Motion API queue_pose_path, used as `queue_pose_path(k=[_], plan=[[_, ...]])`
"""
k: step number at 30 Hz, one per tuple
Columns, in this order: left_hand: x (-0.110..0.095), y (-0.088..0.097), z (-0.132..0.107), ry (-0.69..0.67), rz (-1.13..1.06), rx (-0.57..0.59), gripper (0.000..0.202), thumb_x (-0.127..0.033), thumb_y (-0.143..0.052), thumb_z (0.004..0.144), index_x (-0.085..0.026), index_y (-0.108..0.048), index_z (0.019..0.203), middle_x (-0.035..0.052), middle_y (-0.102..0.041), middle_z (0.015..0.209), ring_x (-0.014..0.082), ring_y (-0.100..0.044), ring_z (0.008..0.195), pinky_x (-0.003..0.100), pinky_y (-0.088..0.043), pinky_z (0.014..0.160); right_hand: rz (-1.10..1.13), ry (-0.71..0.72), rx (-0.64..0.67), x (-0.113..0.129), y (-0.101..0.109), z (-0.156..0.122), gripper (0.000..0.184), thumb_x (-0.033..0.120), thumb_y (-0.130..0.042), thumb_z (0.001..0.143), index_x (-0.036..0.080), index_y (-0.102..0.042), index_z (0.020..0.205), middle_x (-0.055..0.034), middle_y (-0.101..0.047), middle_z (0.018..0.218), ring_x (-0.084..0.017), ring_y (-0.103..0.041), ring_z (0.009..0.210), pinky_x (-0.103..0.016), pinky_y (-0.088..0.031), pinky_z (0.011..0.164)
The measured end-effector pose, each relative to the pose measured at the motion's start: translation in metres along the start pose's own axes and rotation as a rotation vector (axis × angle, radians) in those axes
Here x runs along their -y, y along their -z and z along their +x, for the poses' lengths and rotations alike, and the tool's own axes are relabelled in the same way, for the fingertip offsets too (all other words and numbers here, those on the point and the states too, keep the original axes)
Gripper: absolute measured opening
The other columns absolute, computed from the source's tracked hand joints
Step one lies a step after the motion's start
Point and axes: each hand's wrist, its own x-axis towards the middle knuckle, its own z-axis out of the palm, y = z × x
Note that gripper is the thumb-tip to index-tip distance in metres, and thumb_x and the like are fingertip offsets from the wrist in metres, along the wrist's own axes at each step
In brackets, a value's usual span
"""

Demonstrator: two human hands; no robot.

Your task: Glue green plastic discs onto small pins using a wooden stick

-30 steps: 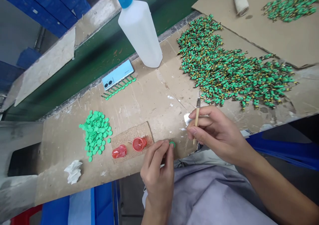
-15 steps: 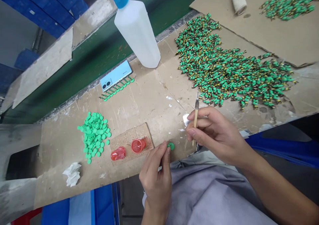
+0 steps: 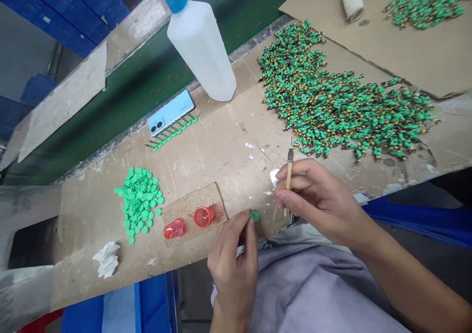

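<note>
Green disc [image 3: 254, 216] sits at the fingertips of the left hand [image 3: 234, 257], whose thumb and forefinger are pinched closed on its near edge, to the right of the two red cups [image 3: 202, 217]; more of its face shows than a second ago. Right hand [image 3: 313, 190] still grips the wooden-handled tool [image 3: 288, 173], tip toward the green figures [image 3: 346, 112].

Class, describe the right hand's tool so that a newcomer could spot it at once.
Find the large heap of small green, dark and yellow pieces. Just below it, the right hand holds the tool. Its slim wood-coloured handle, grey collar and thin tip set it apart from the heap.
</note>
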Motion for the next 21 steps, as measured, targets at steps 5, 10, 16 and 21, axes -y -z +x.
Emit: queue_pose_path(k=[5,10,16,21], plan=[[-0.001,0.0,0.003,-0.039,0.022,0.002,0.018,-0.003,-0.069,0.096,-0.014,-0.071,0.109,0.0044,-0.079,0.094,0.0121,-0.076,0.082,0.019,-0.063,0.076,-0.014,-0.055,0.098,0.001,0.003,0.003,0.011,0.035,-0.056,0.109,0.025,-0.051,0.108,0.0036,-0.068,0.079,-0.011,-0.058,0.067,-0.024,-0.044,0.061],[0.002,0.0,0.001,-0.084,0.026,-0.003,0.018,-0.002,-0.071,0.095,-0.013,-0.073,0.11,0.0069,-0.08,0.1,0.0145,-0.078,0.092,0.023,-0.063,0.088,-0.074,-0.068,0.182,0.002,0.004,0.004,0.017,0.035,-0.054,0.11,0.024,-0.049,0.098,0.0053,-0.07,0.077,-0.01,-0.06,0.067,-0.024,-0.046,0.065],[0.007,-0.001,-0.006,-0.119,0.026,-0.025,0.024,0.001,-0.067,0.097,-0.011,-0.074,0.116,0.009,-0.081,0.105,0.0149,-0.079,0.098,0.023,-0.062,0.093,-0.045,-0.061,0.173,0.003,0.003,0.005,0.017,0.035,-0.053,0.111,0.024,-0.048,0.099,0.0067,-0.068,0.077,-0.009,-0.06,0.068,-0.024,-0.046,0.068],[0.008,-0.002,-0.005,-0.097,0.01,-0.019,0.02,-0.001,-0.065,0.098,-0.011,-0.074,0.113,0.0083,-0.081,0.103,0.0139,-0.078,0.096,0.022,-0.062,0.092,-0.052,-0.062,0.18,0.002,0.003,0.005,0.017,0.035,-0.052,0.111,0.024,-0.048,0.099,0.0069,-0.066,0.077,-0.009,-0.057,0.068,-0.023,-0.044,0.067]])
